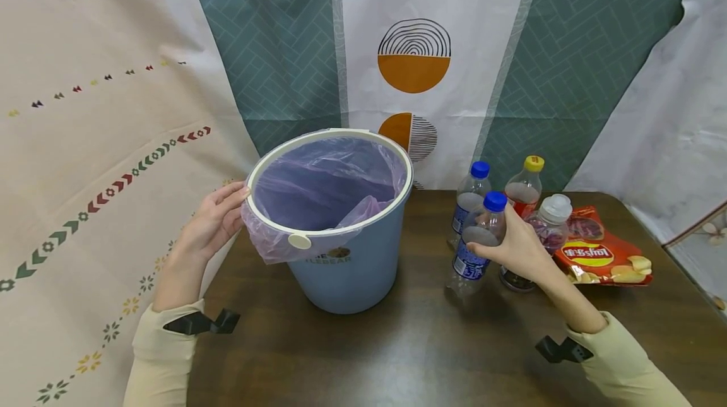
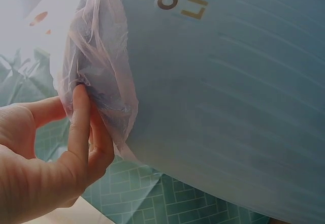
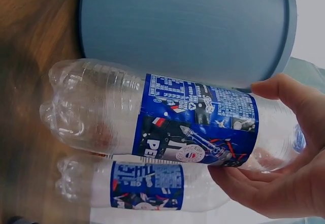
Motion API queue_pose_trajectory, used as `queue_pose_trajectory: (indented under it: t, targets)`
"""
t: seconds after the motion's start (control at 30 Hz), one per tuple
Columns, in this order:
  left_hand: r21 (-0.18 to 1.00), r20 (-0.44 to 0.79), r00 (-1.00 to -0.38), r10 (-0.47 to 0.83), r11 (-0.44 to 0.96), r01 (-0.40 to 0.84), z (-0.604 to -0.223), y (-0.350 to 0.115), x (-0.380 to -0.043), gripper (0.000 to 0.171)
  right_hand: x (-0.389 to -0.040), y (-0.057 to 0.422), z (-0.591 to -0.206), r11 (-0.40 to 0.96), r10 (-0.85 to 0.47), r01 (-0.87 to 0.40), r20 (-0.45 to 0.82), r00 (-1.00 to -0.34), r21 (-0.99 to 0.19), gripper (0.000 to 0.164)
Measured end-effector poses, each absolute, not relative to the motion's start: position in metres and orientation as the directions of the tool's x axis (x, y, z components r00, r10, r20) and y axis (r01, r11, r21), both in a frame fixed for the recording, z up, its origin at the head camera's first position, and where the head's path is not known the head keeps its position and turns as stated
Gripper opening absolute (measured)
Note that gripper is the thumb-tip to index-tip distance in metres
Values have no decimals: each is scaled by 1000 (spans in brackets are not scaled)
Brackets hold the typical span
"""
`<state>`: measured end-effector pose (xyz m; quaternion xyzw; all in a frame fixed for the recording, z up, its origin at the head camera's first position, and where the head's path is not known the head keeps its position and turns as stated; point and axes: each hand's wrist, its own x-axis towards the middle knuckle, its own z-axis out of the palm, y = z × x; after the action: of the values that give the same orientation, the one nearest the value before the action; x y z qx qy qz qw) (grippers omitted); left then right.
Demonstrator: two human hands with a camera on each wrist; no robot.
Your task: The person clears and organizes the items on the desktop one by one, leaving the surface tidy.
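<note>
My left hand point(image 1: 211, 221) holds the left side of the rim of a blue trash can point(image 1: 352, 277). In the left wrist view its fingertips press into the purple bag point(image 2: 96, 61) folded over that rim. My right hand point(image 1: 519, 246) grips an empty plastic Pepsi bottle point(image 3: 195, 117) with a blue cap, thumb on one side and fingers on the other. Behind it a second blue-capped Pepsi bottle point(image 1: 468, 199) stands upright. A yellow-capped bottle point(image 1: 524, 187) and a clear container point(image 1: 549, 224) with a whitish lid are close beyond the right hand.
A red Lay's chip bag point(image 1: 604, 252) lies at the right on the brown wooden table point(image 1: 386, 363). Patterned cloth point(image 1: 431, 66) hangs behind the table, and a pale one point(image 1: 113, 142) on the left.
</note>
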<state>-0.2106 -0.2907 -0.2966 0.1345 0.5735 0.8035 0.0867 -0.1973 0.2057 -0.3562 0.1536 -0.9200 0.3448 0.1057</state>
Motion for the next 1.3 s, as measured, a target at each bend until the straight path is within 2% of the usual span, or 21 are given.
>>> queue_pose_trajectory:
  t: [0.93, 1.3]
  targets:
    - [947, 110, -960, 256, -319, 23, -297, -290, -210, 19, -199, 190, -323, 627, -190, -469, 462, -866, -622, 68]
    - [945, 119, -957, 266, -325, 27, -296, -290, -210, 18, -197, 185, -310, 630, -139, -490, 534, -834, -602, 67]
